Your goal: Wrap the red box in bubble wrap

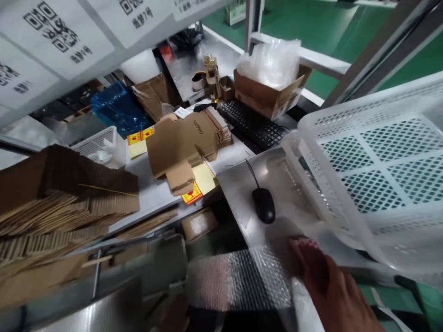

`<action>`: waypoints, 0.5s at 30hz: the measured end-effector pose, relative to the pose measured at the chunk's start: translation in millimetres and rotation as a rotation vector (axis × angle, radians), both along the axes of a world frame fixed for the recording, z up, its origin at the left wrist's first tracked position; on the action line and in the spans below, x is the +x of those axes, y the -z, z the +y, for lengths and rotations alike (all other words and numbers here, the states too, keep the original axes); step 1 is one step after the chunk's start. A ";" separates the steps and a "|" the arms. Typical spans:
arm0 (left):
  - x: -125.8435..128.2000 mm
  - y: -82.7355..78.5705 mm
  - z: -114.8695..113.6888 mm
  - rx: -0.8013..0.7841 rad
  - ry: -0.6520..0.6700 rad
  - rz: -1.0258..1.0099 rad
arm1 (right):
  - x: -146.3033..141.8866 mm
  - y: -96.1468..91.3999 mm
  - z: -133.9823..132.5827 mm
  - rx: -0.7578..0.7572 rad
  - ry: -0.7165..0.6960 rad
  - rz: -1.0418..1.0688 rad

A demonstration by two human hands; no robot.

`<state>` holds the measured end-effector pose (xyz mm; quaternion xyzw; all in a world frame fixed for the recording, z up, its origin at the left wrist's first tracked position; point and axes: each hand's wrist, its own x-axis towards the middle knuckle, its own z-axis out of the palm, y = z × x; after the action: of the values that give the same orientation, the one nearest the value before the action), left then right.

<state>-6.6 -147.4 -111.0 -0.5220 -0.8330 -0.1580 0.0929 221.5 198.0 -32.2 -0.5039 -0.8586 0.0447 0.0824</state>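
At the lower right my right hand (pixel 342 295) is closed around a dark pink item (pixel 309 258) whose kind I cannot make out. A sheet of clear bubble wrap (pixel 249 276) stretches across the bottom middle, left of that hand, over the table's near edge. My left hand (pixel 176 316) shows only as a dark, blurred shape at the bottom, by the left end of the bubble wrap. Its fingers cannot be made out. Just above the right hand, a black mouse (pixel 264 205) lies on the metal tabletop (pixel 238 177).
A white plastic basket (pixel 374 230) stands at the right. Flattened cardboard (pixel 180 143) lies mid-table beside a black keyboard (pixel 254 124). Behind is a carton (pixel 263 94) of plastic wrap. Stacked cardboard (pixel 65 193) fills the left. A shelf rail (pixel 128 57) with printed codes crosses the upper left.
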 end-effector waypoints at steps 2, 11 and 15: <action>13.3 -5.8 32.1 -0.033 0.021 -0.071 | 4.3 1.8 3.7 0.115 -0.085 -0.065; 34.2 -74.9 266.2 -0.081 0.599 -0.524 | 4.7 6.6 -7.7 0.321 -0.176 -0.137; 13.7 -97.8 341.7 -0.106 0.932 -0.287 | -5.8 4.0 -10.2 0.383 -0.122 -0.113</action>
<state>7.1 194.3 -13.2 -0.8162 -0.5221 -0.2106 -0.1299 215.7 187.8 -36.2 -0.4280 -0.8836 -0.1426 0.1254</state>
